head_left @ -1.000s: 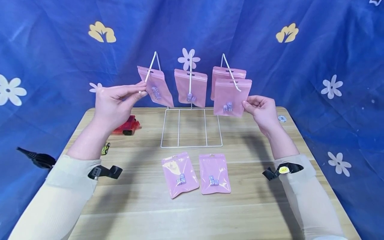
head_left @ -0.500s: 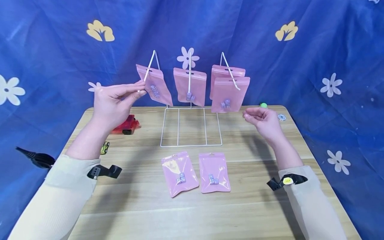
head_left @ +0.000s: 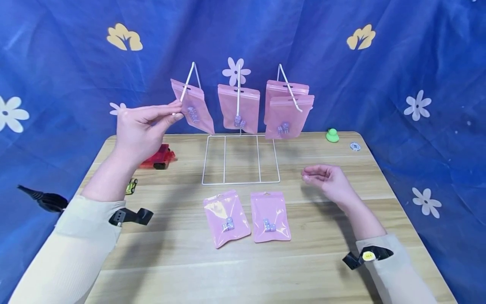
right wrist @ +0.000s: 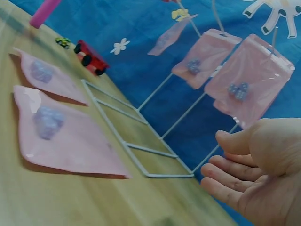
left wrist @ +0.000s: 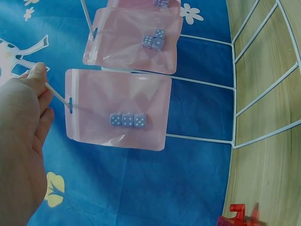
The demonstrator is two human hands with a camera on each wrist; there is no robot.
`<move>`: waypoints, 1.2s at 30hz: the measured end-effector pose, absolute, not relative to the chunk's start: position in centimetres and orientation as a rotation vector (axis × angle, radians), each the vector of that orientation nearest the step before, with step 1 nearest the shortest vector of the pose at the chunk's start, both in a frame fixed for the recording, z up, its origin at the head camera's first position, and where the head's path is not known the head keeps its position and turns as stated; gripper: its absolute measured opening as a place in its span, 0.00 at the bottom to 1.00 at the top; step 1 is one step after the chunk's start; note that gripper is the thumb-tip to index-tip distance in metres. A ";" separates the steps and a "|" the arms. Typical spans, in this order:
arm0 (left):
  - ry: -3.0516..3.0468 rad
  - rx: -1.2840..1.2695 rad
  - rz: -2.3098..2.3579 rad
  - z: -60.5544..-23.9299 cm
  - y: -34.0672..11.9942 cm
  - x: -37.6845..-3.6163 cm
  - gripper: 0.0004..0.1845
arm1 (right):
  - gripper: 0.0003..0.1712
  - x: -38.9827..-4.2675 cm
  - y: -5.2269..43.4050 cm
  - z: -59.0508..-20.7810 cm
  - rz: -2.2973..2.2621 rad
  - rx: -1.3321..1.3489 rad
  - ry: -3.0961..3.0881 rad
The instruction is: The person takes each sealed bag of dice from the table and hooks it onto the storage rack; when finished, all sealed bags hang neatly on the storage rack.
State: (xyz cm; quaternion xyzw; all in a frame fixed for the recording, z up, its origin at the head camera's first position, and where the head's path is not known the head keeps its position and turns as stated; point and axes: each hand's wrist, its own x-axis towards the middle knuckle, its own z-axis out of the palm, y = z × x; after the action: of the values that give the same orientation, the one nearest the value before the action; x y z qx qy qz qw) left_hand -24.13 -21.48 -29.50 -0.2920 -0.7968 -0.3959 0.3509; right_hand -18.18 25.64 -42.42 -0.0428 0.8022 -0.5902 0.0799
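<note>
My left hand [head_left: 142, 124] pinches the front tip of the left hook of a white wire display rack [head_left: 241, 183]. A pink zip bag [left wrist: 94, 129] with three lavender dice hangs on that hook, behind the fingers. One bag [head_left: 247, 103] hangs from the middle hook. On the right hook a front bag [head_left: 292, 120] overlaps a rear bag [head_left: 275, 88]. My right hand [head_left: 330, 181] is over the table right of the rack base, holding nothing, fingers loosely curled. Two more bags of dice, a left bag [head_left: 220, 232] and a right bag [head_left: 281, 211], lie flat in front of the rack.
A red toy vehicle [head_left: 159, 158] and a small yellow-green toy car [head_left: 131, 186] stand on the left, partly behind the left arm. At the back right are a green rubber duck [head_left: 332, 136] and a round chip [head_left: 355, 146]. A blue flowered cloth [head_left: 319, 55] hangs behind the table.
My right hand has let go of the front bag on the right hook and moved down towards the table. That bag has swung back. The left hand stays at its hook tip.
</note>
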 end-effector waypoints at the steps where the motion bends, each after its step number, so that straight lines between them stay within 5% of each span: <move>1: -2.063 -0.756 -1.028 -29.5 -21.5 -24.1 0.12 | 0.21 -17.8 25.5 -42.7 -1.760 -0.131 2.384; 36: -2.069 -0.799 -1.017 -29.5 -22.0 -24.0 0.12 | 0.19 -14.9 19.9 -47.6 -1.694 0.099 2.048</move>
State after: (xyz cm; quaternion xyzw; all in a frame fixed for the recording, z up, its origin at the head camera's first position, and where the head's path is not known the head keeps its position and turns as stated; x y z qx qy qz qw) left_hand -24.04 -21.95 -29.55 -0.3076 -0.7962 -0.3916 0.3437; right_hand -14.88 19.93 -47.65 0.0362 0.7478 -0.6186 0.2385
